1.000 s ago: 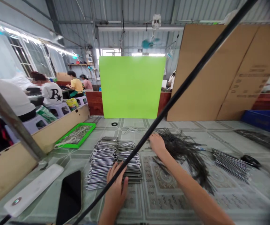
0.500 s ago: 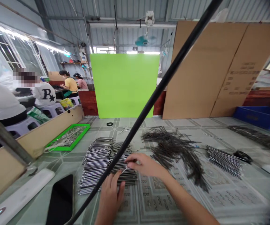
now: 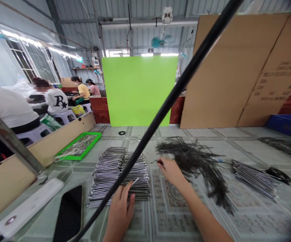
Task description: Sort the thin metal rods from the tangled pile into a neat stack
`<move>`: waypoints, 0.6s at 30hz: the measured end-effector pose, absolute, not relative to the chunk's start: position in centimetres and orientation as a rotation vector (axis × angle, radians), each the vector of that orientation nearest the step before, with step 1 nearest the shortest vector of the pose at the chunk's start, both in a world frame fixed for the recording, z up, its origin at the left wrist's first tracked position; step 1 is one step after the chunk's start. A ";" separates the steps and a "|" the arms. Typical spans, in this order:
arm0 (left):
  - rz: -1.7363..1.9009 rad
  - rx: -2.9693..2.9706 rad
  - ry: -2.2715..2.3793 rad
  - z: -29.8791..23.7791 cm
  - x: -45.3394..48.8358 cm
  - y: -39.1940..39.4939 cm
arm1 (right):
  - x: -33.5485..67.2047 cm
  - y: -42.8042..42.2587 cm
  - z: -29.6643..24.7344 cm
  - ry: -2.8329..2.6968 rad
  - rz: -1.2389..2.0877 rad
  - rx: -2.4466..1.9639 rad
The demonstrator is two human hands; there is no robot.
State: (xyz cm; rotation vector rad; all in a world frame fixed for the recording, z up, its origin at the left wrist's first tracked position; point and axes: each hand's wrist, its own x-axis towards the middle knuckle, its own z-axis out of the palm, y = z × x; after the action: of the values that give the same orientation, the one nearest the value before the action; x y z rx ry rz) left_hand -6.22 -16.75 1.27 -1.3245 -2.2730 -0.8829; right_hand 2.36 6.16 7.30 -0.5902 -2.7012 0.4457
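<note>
My left hand (image 3: 120, 210) lies on the near edge of a neat stack of shiny metal rods (image 3: 120, 169). A thin pale rod (image 3: 135, 182) sticks out from between its fingertips. My right hand (image 3: 171, 171) is to the right of the stack, at the near edge of a loose pile of dark rods (image 3: 198, 161). Its fingers are curled, with a small dark piece at their tips. A second bundle of grey rods (image 3: 253, 178) lies further right.
A black pole (image 3: 175, 90) crosses the view diagonally. A black phone (image 3: 69, 211) and a white bar (image 3: 29, 206) lie near left, and a green tray (image 3: 92, 143) is further back. A green board, cardboard sheets and a blue bin stand behind. Other people sit at the far left.
My right hand left the dark pile, brought a thin rod to my left hand over the stack, then moved back right toward the dark pile. My left hand stayed on the stack.
</note>
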 end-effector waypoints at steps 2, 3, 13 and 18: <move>-0.876 -1.321 -2.285 1.4 -6.2 -16.7 | 2.5 5.1 8.2 -2.592 0.617 -0.303; -0.875 -1.322 -2.291 1.5 -6.2 -16.7 | 2.6 4.5 8.6 -2.567 0.683 -0.157; -0.861 -1.351 -2.291 1.8 -5.8 -16.8 | 2.9 1.5 9.2 -2.676 0.646 0.203; -0.833 -1.368 -2.333 1.7 -5.9 -16.6 | 3.0 1.8 9.4 -2.707 0.574 0.195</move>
State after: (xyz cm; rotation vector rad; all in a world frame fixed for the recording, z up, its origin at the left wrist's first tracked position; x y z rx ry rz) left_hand -5.92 -16.59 1.74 -1.3680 -2.3333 -0.8330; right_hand 3.03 1.79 9.36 0.1954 -2.7068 0.5741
